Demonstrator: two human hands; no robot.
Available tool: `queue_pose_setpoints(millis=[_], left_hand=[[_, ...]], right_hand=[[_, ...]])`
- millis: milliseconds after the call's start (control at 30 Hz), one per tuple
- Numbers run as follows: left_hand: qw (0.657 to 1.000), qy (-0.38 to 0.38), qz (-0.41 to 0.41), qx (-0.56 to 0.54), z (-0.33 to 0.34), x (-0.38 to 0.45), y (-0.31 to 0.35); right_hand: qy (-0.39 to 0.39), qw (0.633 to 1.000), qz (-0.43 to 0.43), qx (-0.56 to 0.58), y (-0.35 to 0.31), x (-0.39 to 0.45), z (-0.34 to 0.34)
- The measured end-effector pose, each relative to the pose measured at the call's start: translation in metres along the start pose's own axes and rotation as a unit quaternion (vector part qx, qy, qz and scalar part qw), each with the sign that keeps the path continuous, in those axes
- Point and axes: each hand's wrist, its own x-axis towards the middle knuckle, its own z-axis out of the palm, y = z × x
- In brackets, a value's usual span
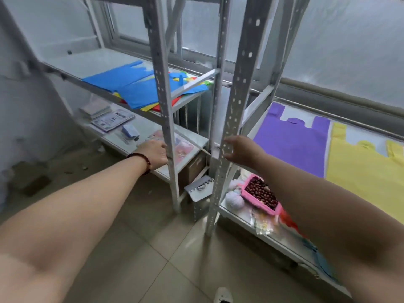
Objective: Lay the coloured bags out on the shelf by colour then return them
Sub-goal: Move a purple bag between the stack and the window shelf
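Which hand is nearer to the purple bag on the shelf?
Right. The right hand is just left of the purple bag, at the shelf post. The left hand is farther left, past another post.

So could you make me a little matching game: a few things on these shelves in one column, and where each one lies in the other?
Things:
1. purple bag
2. blue bag
3. pink tray
4. yellow bag

Places:
A. top of the mixed pile on the left rack
B. lower shelf of the right rack, holding dark red pieces
C. flat on the right rack, nearest the post
D. flat on the right rack, at the far right

Pairs: 1-C, 2-A, 3-B, 4-D
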Motion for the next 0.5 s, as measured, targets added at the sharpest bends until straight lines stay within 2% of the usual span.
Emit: queue_pose_setpoints(millis=[233,500], left_hand=[[0.993,0.039,-0.113,-0.007,-0.048,-0.019,-0.106],[0.988,0.042,-0.147,-0.008,-0.059,0.041,-0.183]], right_hand=[[0.014,0.995,-0.089,0.038,-0.121,0.051,0.003],[0.004,0.991,-0.121,0.063,-0.191,0.166,0.031]])
